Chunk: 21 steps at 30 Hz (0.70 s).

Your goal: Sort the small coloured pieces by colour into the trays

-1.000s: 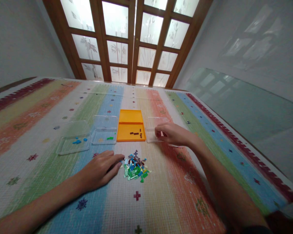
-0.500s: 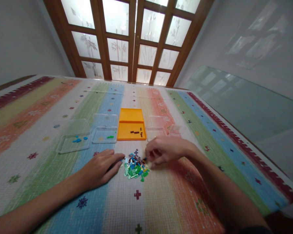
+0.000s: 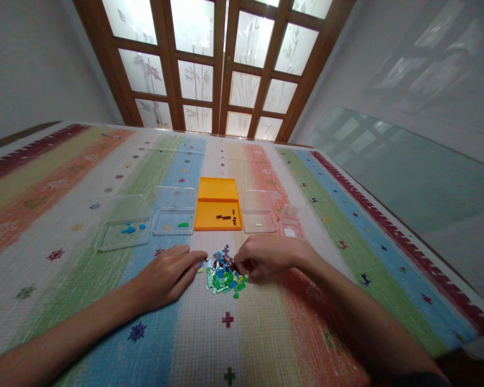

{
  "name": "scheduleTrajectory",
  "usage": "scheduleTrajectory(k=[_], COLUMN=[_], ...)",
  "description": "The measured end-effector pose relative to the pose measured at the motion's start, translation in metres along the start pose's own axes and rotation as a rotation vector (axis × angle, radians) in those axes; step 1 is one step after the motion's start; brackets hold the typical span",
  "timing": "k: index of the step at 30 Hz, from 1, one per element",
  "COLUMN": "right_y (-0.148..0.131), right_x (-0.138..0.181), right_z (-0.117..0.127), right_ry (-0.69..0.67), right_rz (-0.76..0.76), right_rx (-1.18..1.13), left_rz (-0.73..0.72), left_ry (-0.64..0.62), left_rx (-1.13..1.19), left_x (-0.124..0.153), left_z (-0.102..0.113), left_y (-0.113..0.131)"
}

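Observation:
A small heap of toy building bricks [image 3: 225, 275], mostly green, blue and dark brown, lies on the striped tablecloth in front of me. My left hand [image 3: 176, 273] rests on the cloth left of the heap. Its index finger stretches out to a tiny dark piece at the heap's edge, with the thumb below; nothing shows in its grasp. At the heap's right side my right hand [image 3: 262, 259] has its fingers bent down in a pinch among the bricks. Whatever is between those fingertips is hidden.
Behind the heap stands an open orange case [image 3: 218, 215] with several brown bricks. Left of it are a clear box [image 3: 173, 232] with green bricks and another [image 3: 123, 247] with blue ones. To the right sit a clear box [image 3: 260, 229] holding one pale brick and a smaller box [image 3: 292, 221].
My right hand has shifted left and in against the heap, its fingers closer together. My left thumb has drawn nearer its index finger. A pale brick in the right-hand box now shows.

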State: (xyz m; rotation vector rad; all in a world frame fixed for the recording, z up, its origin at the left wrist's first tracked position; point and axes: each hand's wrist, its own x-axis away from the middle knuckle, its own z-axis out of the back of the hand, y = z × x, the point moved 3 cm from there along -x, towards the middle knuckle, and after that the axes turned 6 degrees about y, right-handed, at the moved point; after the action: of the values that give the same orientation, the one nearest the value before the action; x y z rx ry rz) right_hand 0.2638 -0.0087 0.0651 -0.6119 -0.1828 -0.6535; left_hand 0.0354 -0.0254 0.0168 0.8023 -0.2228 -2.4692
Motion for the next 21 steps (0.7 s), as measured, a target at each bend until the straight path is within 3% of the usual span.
scheduleTrajectory(k=[16,21], right_y=[-0.001,0.002], right_x=[0.0,0.015], right_z=[0.004,0.02], right_ry=[0.084,0.172], right_rz=[-0.057,-0.086], right_rx=[0.167,0.159], left_rz=[-0.003,0.0], left_ry=[-0.003,-0.005], left_rx=[0.006,0.01], left_x=[0.001,0.001], left_z=[0.0,0.0], left_y=[0.0,0.0])
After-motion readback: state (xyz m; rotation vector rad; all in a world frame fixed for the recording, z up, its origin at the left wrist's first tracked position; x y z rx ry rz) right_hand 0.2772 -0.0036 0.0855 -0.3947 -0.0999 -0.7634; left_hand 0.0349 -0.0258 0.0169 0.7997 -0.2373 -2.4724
